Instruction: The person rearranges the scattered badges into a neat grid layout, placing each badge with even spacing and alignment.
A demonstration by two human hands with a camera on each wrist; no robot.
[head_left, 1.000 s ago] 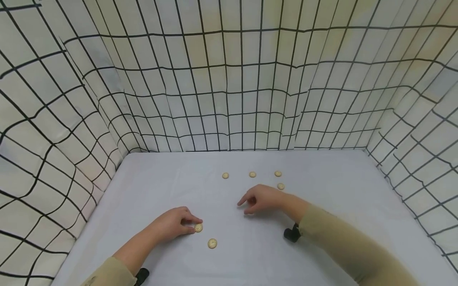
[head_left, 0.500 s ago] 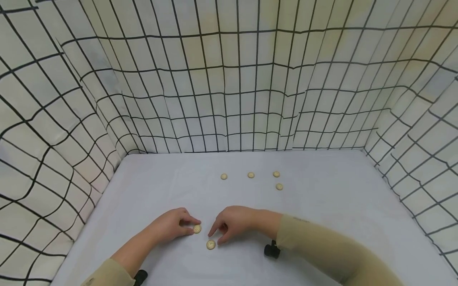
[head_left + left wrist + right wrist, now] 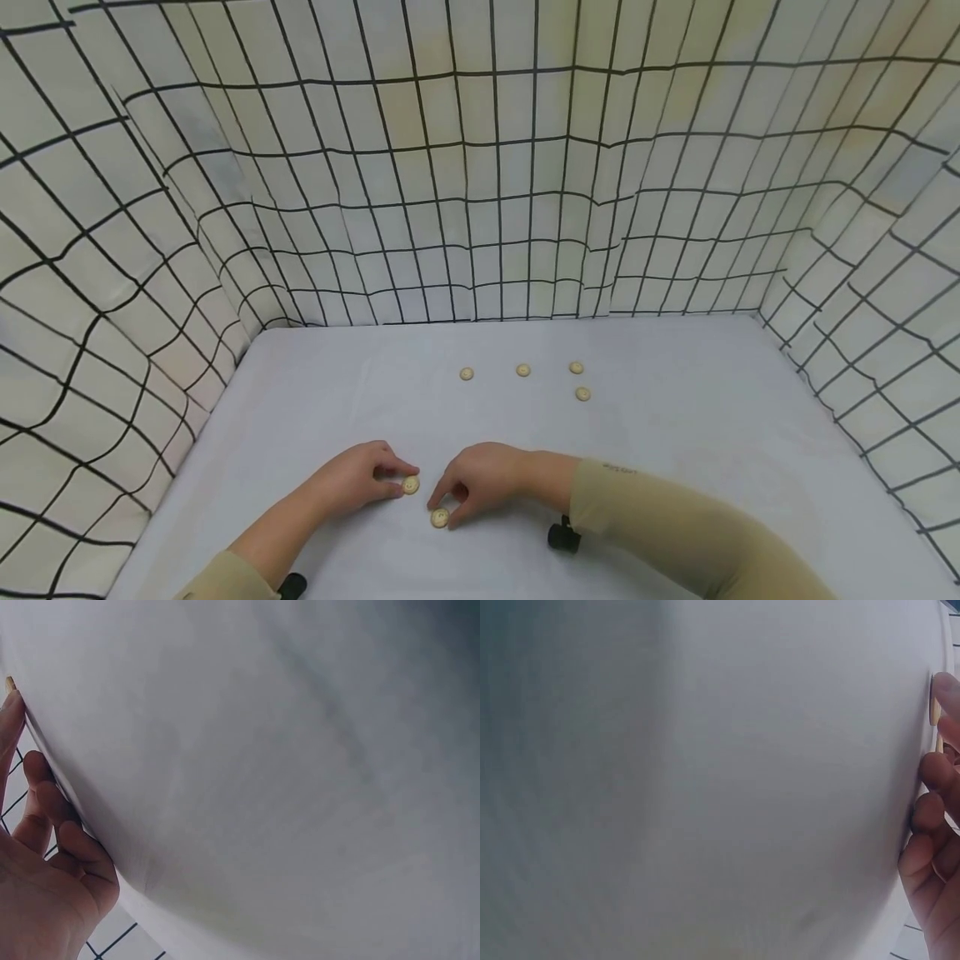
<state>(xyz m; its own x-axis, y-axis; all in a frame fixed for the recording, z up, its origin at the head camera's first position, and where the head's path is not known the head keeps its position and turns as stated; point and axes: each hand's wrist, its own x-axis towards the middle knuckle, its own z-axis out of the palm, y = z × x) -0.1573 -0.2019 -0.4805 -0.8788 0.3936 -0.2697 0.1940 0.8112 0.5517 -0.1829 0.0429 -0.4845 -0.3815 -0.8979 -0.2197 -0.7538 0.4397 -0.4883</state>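
Note:
In the head view my left hand (image 3: 360, 475) pinches a pale yellow round button (image 3: 410, 484) between thumb and index finger, flat on the white table. The button's edge (image 3: 10, 684) just shows by a fingertip in the left wrist view. To the right and slightly nearer, my right hand (image 3: 483, 477) has its thumb and index finger at opposite sides of a second button (image 3: 440, 518), pinching it on the table. That button's thin edge (image 3: 934, 705) appears beside the fingers in the right wrist view. The two held buttons are a short distance apart.
Farther back lie several more buttons: a left one (image 3: 467, 373), a middle one (image 3: 523, 369), a right one (image 3: 576, 367) and one just in front of it (image 3: 582, 393). White walls (image 3: 480, 167) with a black grid enclose the table (image 3: 337, 375) behind and at both sides.
My right hand has come left and toward me from near the back buttons and taken hold of the nearer button. My left hand keeps its pinch in place. The view shifts slightly.

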